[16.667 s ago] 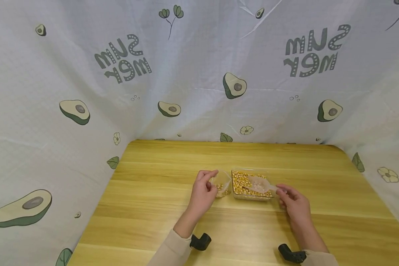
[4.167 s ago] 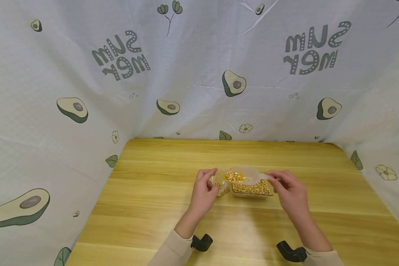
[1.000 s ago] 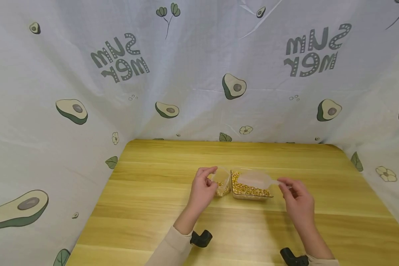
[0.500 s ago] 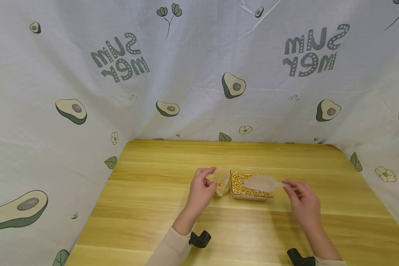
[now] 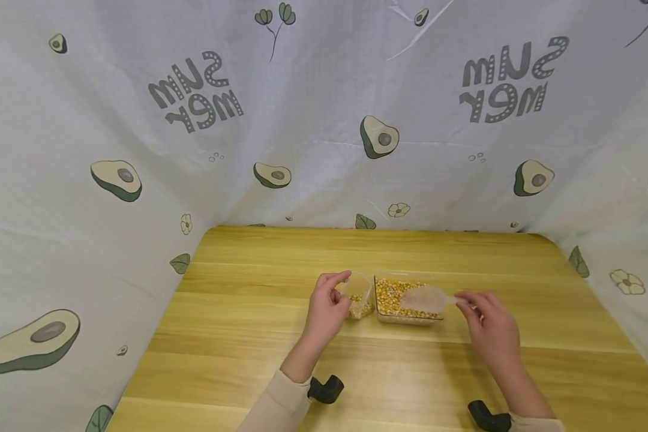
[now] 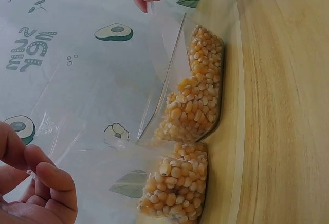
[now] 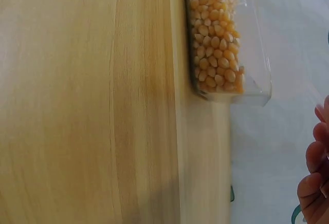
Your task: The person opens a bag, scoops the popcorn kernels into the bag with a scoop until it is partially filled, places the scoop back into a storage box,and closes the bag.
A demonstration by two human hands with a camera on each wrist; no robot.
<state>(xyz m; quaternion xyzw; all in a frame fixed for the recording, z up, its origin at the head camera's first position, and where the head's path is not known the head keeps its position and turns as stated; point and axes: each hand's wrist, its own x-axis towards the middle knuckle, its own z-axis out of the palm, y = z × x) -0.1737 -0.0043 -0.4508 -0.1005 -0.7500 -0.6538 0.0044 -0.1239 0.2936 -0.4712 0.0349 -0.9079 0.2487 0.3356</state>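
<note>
My left hand (image 5: 326, 309) pinches the edge of a clear plastic bag (image 5: 360, 307) and keeps its mouth spread. The bag stands on the table, its lower part filled with corn kernels, as the left wrist view shows. Right beside it is a clear rectangular box (image 5: 409, 321) of corn kernels (image 7: 213, 44). My right hand (image 5: 494, 327) pinches the thin handle of a translucent white scoop (image 5: 423, 299) from the right. The scoop's bowl lies inside the box, low over the kernels; its leading edge overlaps them in the head view.
The wooden table (image 5: 281, 354) runs back to a white curtain (image 5: 324, 120) printed with avocados. A black wrist mount (image 5: 326, 390) is on the left wrist and another black mount (image 5: 488, 417) on the right.
About four seconds ago the scoop, loaded with kernels, was raised over the bag's mouth. It has since returned into the box and shifted slightly right. The left hand stays at the bag.
</note>
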